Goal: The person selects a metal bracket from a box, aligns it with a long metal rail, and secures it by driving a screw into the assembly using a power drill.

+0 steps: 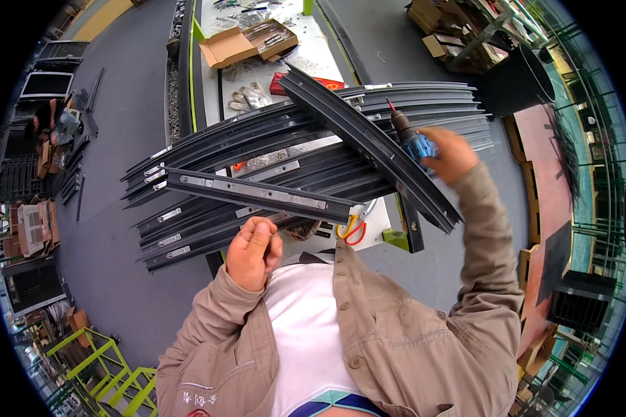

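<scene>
A person's right hand (450,154) is closed around a blue and black cordless power drill (419,146) with a red-tipped bit, just right of the long dark grooved metal profile (368,142) lying diagonally over a stack of similar bars; whether drill and profile touch cannot be told. Left of that diagonal profile and nearer the person's body lies a shorter black bar with a silver metal strip (257,193). The left hand (254,251), below that bar and left of the diagonal profile, has its fingers curled in against the thumb; whether they pinch something small cannot be told. The step in hand appears to be fastening work on these bars, with the bit seemingly clear of any fastener. The next move would call for lining the bit up squarely while the left hand steadies the bar.
</scene>
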`<state>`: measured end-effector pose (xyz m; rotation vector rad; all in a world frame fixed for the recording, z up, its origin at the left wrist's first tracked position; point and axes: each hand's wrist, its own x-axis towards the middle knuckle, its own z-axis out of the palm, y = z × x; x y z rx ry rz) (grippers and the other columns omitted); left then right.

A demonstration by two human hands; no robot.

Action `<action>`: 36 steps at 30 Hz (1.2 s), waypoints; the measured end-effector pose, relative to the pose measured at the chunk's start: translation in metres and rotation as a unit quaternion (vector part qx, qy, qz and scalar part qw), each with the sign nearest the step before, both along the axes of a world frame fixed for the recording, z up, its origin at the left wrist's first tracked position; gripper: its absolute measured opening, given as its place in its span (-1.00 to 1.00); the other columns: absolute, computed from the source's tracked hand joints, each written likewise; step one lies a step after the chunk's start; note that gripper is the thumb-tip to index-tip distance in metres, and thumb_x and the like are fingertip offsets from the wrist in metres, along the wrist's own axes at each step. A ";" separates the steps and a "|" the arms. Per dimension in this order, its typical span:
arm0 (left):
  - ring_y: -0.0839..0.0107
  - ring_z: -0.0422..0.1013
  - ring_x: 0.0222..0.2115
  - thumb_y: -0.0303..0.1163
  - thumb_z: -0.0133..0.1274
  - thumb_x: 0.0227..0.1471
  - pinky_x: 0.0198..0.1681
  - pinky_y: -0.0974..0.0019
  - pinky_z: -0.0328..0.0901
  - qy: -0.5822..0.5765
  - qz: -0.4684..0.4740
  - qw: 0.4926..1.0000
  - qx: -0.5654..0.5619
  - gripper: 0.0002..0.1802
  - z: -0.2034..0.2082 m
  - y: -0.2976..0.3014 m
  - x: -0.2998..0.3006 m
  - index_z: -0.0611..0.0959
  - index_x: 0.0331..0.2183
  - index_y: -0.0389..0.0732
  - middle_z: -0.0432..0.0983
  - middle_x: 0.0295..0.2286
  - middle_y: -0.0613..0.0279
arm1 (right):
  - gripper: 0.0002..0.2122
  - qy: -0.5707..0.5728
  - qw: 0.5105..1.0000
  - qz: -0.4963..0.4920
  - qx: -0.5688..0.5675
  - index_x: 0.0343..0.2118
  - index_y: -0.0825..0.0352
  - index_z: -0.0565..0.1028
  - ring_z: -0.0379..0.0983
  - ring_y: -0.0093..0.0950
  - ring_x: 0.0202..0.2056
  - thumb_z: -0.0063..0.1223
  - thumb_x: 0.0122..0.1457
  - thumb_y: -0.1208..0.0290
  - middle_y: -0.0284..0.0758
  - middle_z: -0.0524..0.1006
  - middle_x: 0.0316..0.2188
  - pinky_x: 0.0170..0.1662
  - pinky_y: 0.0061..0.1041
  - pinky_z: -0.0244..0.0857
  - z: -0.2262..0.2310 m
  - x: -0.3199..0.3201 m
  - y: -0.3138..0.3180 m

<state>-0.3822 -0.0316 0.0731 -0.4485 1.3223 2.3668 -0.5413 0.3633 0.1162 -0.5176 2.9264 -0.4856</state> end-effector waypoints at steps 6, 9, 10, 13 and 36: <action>0.55 0.20 -0.60 -0.30 -0.14 0.37 -0.57 0.47 0.11 -0.032 0.042 0.998 0.033 -0.83 0.000 -0.002 0.004 0.47 -0.20 -0.18 0.41 -0.54 0.25 | -0.01 -0.095 0.958 0.059 0.263 0.43 0.00 -0.01 0.26 -0.27 0.26 0.33 -0.07 0.55 -0.31 0.33 0.26 0.28 -0.11 0.12 -0.064 -0.038 0.067; 0.53 0.22 -0.56 -0.34 -0.14 0.34 -0.52 0.46 0.14 -0.042 0.045 0.997 0.041 -0.83 0.006 -0.007 0.007 0.49 -0.16 -0.20 0.43 -0.51 0.24 | -0.03 -0.085 0.974 0.056 0.203 0.41 0.01 0.06 0.31 -0.27 0.22 0.35 -0.10 0.53 -0.29 0.38 0.21 0.23 -0.14 0.16 -0.074 -0.043 0.072; 0.52 0.22 -0.55 -0.36 -0.14 0.33 -0.51 0.45 0.15 -0.046 0.047 0.997 0.043 -0.83 0.006 -0.007 0.007 0.49 -0.15 -0.21 0.44 -0.49 0.23 | -0.06 -0.063 0.976 0.073 0.193 0.38 0.04 0.13 0.35 -0.26 0.19 0.35 -0.14 0.54 -0.29 0.41 0.16 0.18 -0.18 0.19 -0.078 -0.042 0.079; 0.53 0.26 -0.50 -0.38 -0.10 0.33 -0.46 0.48 0.18 -0.045 0.044 0.996 0.062 -0.82 0.000 -0.016 0.006 0.51 -0.11 -0.21 0.49 -0.39 0.20 | -0.11 -0.068 0.979 0.025 0.189 0.34 0.07 0.21 0.36 -0.25 0.17 0.33 -0.16 0.54 -0.30 0.42 0.15 0.17 -0.23 0.21 -0.081 -0.040 0.087; 0.57 0.28 -0.47 -0.19 -0.04 0.34 -0.49 0.51 0.17 -0.047 0.004 0.968 0.248 -0.75 -0.041 -0.048 0.000 0.52 -0.17 -0.18 0.45 -0.38 0.28 | -0.50 -0.214 0.954 0.041 -0.207 -0.01 0.25 0.51 0.61 -0.38 -0.21 0.33 -0.11 0.52 -0.30 0.61 -0.19 -0.08 -0.46 0.46 0.043 0.184 -0.160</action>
